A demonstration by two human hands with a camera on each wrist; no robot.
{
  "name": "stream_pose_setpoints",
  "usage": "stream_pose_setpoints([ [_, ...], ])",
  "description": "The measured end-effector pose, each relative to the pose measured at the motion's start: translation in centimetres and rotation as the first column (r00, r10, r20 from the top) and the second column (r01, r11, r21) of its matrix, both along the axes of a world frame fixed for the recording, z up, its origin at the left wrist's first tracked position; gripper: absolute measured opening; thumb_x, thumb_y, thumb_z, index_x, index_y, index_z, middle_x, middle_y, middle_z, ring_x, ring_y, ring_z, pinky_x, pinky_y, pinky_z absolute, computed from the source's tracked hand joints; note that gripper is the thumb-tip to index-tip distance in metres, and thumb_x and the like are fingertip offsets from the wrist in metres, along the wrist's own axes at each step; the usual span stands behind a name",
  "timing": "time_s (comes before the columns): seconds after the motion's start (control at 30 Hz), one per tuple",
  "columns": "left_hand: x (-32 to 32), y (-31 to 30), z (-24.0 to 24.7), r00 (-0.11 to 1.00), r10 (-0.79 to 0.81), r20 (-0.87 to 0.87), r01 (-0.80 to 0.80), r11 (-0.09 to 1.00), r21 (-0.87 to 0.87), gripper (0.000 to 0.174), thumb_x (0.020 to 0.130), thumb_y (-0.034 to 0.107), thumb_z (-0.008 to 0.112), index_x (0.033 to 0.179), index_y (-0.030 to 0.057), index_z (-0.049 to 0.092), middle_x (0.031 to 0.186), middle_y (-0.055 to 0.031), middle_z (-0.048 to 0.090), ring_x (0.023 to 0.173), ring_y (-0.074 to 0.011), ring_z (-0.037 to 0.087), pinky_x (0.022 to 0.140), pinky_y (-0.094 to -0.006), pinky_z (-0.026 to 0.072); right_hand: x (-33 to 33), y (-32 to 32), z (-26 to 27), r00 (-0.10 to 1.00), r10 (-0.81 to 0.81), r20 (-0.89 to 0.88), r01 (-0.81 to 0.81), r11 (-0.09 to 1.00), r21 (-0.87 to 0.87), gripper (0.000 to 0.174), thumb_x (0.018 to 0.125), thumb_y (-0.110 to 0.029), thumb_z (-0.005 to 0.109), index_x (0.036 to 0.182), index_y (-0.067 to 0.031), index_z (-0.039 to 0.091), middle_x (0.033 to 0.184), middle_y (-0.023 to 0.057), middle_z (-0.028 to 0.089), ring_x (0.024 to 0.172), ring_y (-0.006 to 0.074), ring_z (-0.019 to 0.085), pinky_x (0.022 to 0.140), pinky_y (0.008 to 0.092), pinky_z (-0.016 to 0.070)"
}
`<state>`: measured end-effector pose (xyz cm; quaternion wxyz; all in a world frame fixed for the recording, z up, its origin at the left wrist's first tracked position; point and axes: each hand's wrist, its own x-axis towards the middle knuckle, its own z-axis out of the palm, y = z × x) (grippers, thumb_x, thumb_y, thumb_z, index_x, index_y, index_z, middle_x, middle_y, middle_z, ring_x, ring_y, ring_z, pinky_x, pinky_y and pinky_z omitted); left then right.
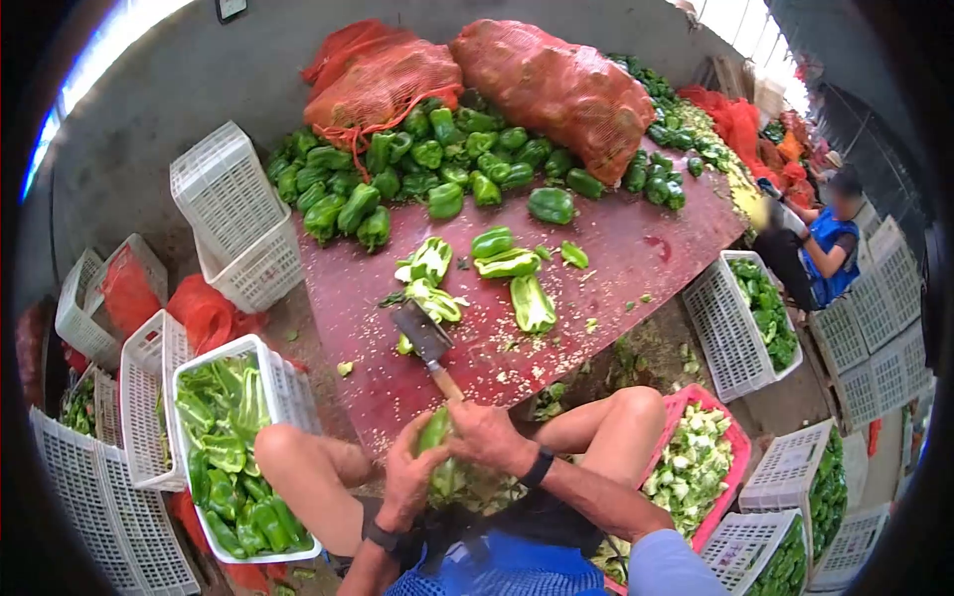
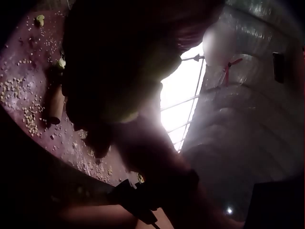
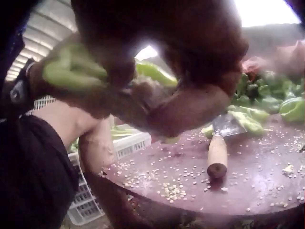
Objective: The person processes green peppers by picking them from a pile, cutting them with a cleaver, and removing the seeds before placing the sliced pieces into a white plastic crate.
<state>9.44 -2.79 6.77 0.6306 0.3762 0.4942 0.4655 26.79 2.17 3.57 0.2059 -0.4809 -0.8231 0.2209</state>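
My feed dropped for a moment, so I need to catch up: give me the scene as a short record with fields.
left hand: holds green pepper from below, by the table edge
right hand: fingers curled on the same pepper's top
cleaver: lies on the table, handle toward the person, untouched
cut peppers: opened halves beyond the cleaver
whole peppers: pile at far side, red mesh sacks on it
white crate: person's left, holds cut green pieces
pink crate: person's right, holds pale scraps
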Motion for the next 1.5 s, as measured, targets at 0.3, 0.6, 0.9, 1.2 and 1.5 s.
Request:
stream_pose_setpoints([
  [0.3, -1.1, 0.3, -0.4, 0.996, -0.024, 0.085, 0.022, 0.999, 0.033, 0.07, 0.074, 0.001, 0.073, 0.14, -0.0056, 0.052, 0.138, -0.0148, 0.06, 0.128, -0.0241, 0.056, 0.112, -0.0359, 0.0412, -0.5, -0.7, -0.2, 0.988, -0.112, -0.109, 0.117, 0.992, 0.042, 0.021, 0.09, -0.018, 0.062, 0.101, -0.0021, 0.052, 0.084, 0.0219, 0.064, 0.076, 0.041, 0.068, 0.066, 0.0498, 0.0547],
  [0.6, -2.8, 0.7, -1.3, 0.964, -0.042, 0.264, 0.031, 0.998, 0.046, 0.072, 0.071, 0.007, 0.07, 0.139, -0.0073, 0.05, 0.137, -0.0201, 0.06, 0.124, -0.0291, 0.061, 0.111, -0.041, 0.046, 2.4, 0.1, 2.7, 0.767, -0.318, -0.557, -0.1, 0.799, -0.593, 0.025, 0.096, -0.01, 0.057, 0.117, -0.0013, 0.068, 0.091, 0.0034, 0.066, 0.073, 0.0086, 0.061, 0.064, 0.0278, 0.0532],
  [0.9, -3.3, 0.6, -1.9, 0.831, 0.123, 0.543, -0.085, 0.992, -0.094, 0.062, 0.081, 0.008, 0.057, 0.14, -0.0082, 0.046, 0.134, -0.0249, 0.059, 0.118, -0.0365, 0.064, 0.105, -0.0457, 0.0533, 4.8, 0.4, 3.0, 0.951, 0.035, -0.306, -0.081, 0.987, -0.139, 0.018, 0.09, -0.016, 0.067, 0.099, -0.0011, 0.071, 0.088, 0.0133, 0.07, 0.081, 0.0271, 0.068, 0.074, 0.0386, 0.0547],
  [1.2, -1.7, -0.2, -1.9, 0.999, -0.039, -0.016, 0.041, 0.99, 0.132, 0.06, 0.082, 0.002, 0.063, 0.141, -0.0048, 0.05, 0.14, -0.0154, 0.057, 0.132, -0.0248, 0.053, 0.114, -0.0364, 0.0396, -2.2, -2.1, 0.6, 0.98, -0.04, -0.195, 0.047, 0.998, 0.034, 0.017, 0.086, -0.017, 0.068, 0.094, -0.0053, 0.059, 0.085, 0.017, 0.063, 0.078, 0.0378, 0.066, 0.067, 0.0466, 0.0543],
  [1.5, -2.7, -0.4, -2.5, 0.983, 0.029, 0.182, -0.041, 0.997, 0.061, 0.062, 0.08, 0.004, 0.059, 0.141, -0.005, 0.05, 0.136, -0.018, 0.059, 0.127, -0.0264, 0.057, 0.111, -0.0377, 0.0438, -1.0, -1.9, 2.3, 0.892, -0.187, -0.411, 0.212, 0.977, 0.017, 0.018, 0.084, -0.012, 0.068, 0.075, -0.004, 0.055, 0.07, 0.0157, 0.057, 0.062, 0.0344, 0.06, 0.056, 0.0425, 0.0477],
])
